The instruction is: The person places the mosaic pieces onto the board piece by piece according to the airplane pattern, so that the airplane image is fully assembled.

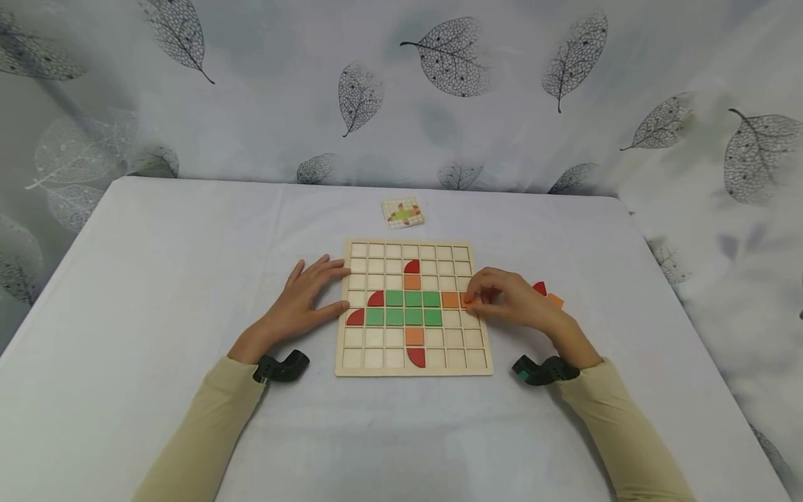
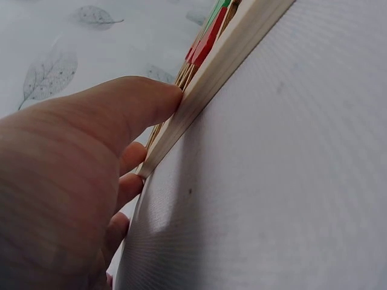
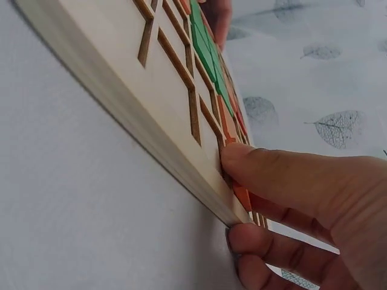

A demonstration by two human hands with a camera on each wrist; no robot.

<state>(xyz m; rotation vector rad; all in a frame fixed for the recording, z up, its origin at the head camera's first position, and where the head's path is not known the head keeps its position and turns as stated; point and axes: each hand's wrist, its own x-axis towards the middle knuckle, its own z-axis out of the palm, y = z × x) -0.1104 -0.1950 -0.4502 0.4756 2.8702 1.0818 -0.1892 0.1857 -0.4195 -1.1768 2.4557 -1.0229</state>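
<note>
A wooden grid board point(image 1: 414, 373) lies on the white table. My left hand point(image 1: 304, 296) rests at its left edge with fingers spread, thumb and fingertips touching the rim. At the right edge, my right hand point(image 1: 511, 296) pinches an orange square tile point(image 3: 242, 196) at the end cell of a row; its fingers partly hide it. Beside that tile sits another orange tile point(image 1: 449, 300). Green square tiles point(image 1: 413, 299) fill two middle rows. Red quarter-round tiles point(image 1: 416, 358) and further orange squares point(image 1: 414, 336) lie in cells above, below and to the left.
A small pattern card point(image 1: 403, 213) lies beyond the board. Loose red point(image 1: 539, 287) and orange point(image 1: 555, 300) pieces lie right of the board, partly behind my right hand. Black devices point(image 1: 285, 366) are strapped to both wrists. Leaf-print cloth point(image 1: 389, 153) hangs behind the table.
</note>
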